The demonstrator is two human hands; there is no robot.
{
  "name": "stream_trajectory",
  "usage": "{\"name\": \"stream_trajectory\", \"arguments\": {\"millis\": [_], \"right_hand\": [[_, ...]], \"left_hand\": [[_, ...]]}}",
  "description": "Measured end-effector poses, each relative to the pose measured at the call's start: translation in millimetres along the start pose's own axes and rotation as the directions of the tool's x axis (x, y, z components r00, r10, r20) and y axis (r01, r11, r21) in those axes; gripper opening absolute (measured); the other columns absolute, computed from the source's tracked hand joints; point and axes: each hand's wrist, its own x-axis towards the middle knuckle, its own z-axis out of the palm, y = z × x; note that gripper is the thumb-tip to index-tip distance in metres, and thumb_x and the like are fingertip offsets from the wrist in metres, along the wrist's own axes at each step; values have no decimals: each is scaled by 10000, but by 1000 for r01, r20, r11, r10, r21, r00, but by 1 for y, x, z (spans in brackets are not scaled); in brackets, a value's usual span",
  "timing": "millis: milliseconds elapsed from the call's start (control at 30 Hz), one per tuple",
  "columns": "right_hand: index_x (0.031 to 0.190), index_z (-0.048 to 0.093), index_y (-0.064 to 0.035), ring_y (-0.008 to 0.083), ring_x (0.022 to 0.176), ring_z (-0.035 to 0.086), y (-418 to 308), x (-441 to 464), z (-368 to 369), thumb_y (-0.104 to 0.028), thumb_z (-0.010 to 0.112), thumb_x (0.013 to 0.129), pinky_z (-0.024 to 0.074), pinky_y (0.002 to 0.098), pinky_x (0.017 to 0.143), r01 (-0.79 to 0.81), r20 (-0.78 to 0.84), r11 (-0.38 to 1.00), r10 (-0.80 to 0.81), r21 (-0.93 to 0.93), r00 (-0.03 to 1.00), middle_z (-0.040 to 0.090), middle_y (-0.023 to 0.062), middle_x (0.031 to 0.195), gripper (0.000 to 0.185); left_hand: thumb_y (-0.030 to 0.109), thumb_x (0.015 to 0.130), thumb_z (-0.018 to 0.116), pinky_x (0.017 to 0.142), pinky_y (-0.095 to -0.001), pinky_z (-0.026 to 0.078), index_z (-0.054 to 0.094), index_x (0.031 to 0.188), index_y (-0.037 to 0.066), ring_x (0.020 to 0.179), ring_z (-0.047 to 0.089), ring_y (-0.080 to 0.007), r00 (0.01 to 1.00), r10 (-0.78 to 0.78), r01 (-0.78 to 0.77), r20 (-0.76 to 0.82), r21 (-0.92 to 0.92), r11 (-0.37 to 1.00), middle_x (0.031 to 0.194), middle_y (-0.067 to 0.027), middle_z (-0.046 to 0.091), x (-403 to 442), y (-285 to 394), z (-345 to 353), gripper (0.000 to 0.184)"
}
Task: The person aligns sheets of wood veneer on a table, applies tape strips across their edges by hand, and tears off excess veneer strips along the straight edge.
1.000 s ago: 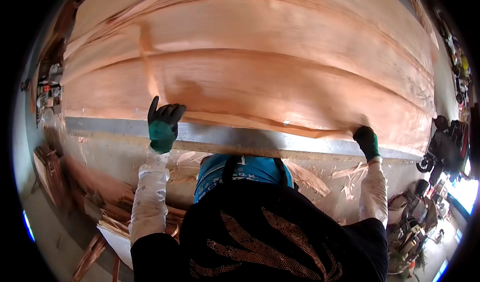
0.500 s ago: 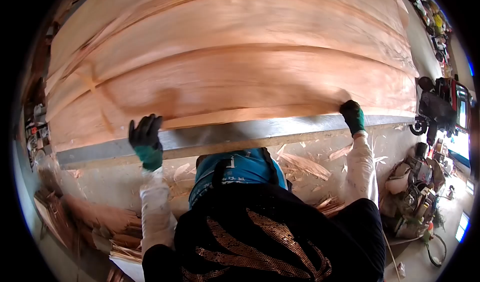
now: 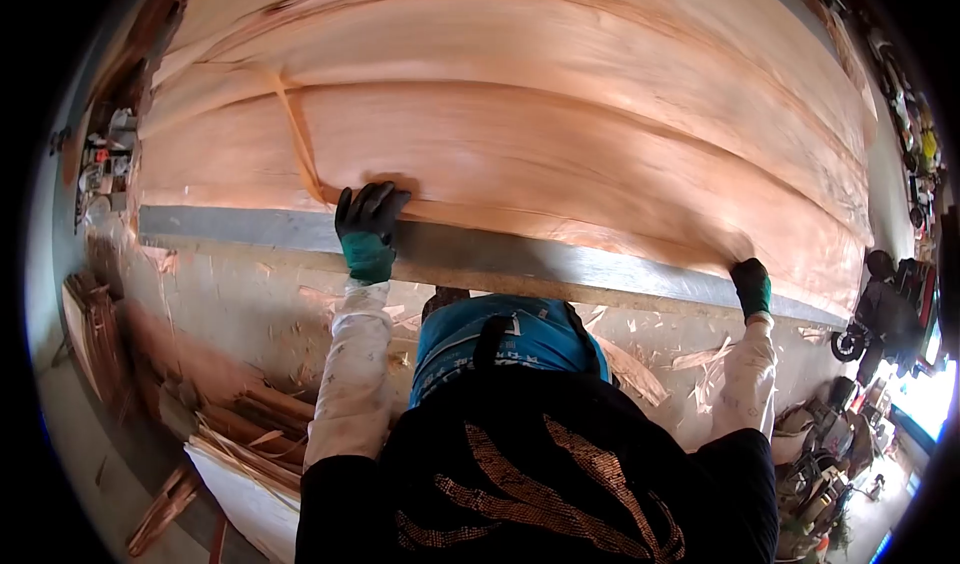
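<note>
A wide, thin reddish wood veneer sheet covers most of the table, with wavy raised ridges running along it. My left hand, in a black and green glove, rests at the sheet's near edge with its fingers stretched out and lying on the wood. Farther right, my right hand wears a matching glove and is closed at the near edge of the veneer; its fingertips are partly hidden. Close to my left hand, a narrow loose veneer strip lies across the sheet.
The table's grey metal edge runs between the veneer and my body. Wood scraps litter the floor. Stacked veneer pieces stand at lower left. A parked vehicle and piled bags are on the right.
My view has turned, so the table edge slopes differently. My left hand, raised over the metal edge before, now lies on the veneer. My right hand stays closed at the sheet's edge.
</note>
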Motion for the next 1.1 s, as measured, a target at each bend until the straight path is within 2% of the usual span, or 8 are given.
{"name": "stream_trajectory", "arguments": {"millis": [67, 200, 333, 500, 733, 767, 933, 1100], "right_hand": [[751, 653, -74, 339, 742, 660, 15, 6, 0, -166, 595, 822, 544, 423, 658, 274, 181, 888, -220, -369, 959, 665, 150, 787, 130], [831, 655, -49, 254, 734, 658, -142, -4, -135, -130, 644, 864, 515, 331, 664, -39, -66, 732, 113, 680, 991, 653, 160, 774, 88], [864, 670, -44, 236, 757, 641, -292, -8, -157, -106, 680, 842, 519, 344, 699, 321, -92, 485, -438, 814, 894, 653, 104, 812, 67], [871, 645, -74, 323, 781, 643, -343, 33, -77, -138, 593, 781, 523, 447, 615, 620, -64, 776, -617, 115, 784, 626, 135, 744, 122], [758, 590, -76, 322, 577, 622, -357, 37, -95, -137, 541, 847, 505, 420, 496, 660, -130, 751, -651, 36, 748, 602, 105, 651, 119], [738, 590, -74, 325, 580, 624, -358, 38, -94, -141, 539, 855, 507, 424, 498, 635, -104, 771, -629, 40, 770, 607, 110, 652, 144], [636, 615, -68, 336, 560, 628, -365, 39, -88, -230, 569, 869, 515, 449, 532, 363, -45, 874, -369, 322, 929, 616, 163, 607, 287], [759, 675, -102, 325, 678, 662, -364, 37, -93, -267, 571, 908, 544, 434, 567, 323, 87, 916, -351, 236, 932, 667, 136, 735, 246]], "left_hand": [[118, 744, 598, 1016, -497, 406, 701, 1073, 225, 1124, 601, -242, 1000, -14, 14, 1, -2, 1000, 1169, -19, 655, -1, -2, 1, 361], [146, 718, 616, 1027, -517, 397, 691, 1083, 221, 1146, 593, -237, 1000, -27, 27, -10, -4, 1000, 1158, -30, 663, -4, -5, 9, 380], [213, 785, 587, 995, -550, 405, 704, 1092, 226, 1131, 598, -259, 1000, 21, -21, 20, 8, 1000, 1151, -46, 667, -7, -13, 18, 329], [104, 790, 646, 1023, -530, 378, 624, 1206, 188, 1195, 544, -300, 976, -66, 95, 209, -136, 986, 1252, -81, 609, 6, 1, -33, 425], [212, 861, 710, 797, -344, 527, 667, 1133, 78, 911, 662, -217, 711, -641, 600, 289, -724, 340, 1081, -102, 693, 59, -171, -57, 306], [186, 860, 693, 784, -352, 531, 659, 1148, 81, 900, 666, -236, 748, -649, 596, 137, -569, 567, 1080, -108, 692, 79, -203, -59, 308], [120, 819, 663, 987, -461, 438, 560, 1308, 212, 1198, 542, -317, 998, 54, -56, 15, 318, 946, 1358, -106, 547, 175, -308, -57, 508], [154, 792, 682, 1082, -508, 313, 706, 1045, 229, 1189, 549, -245, 919, 259, -294, 297, 77, 953, 1174, -21, 660, 194, -375, -28, 264]]}}
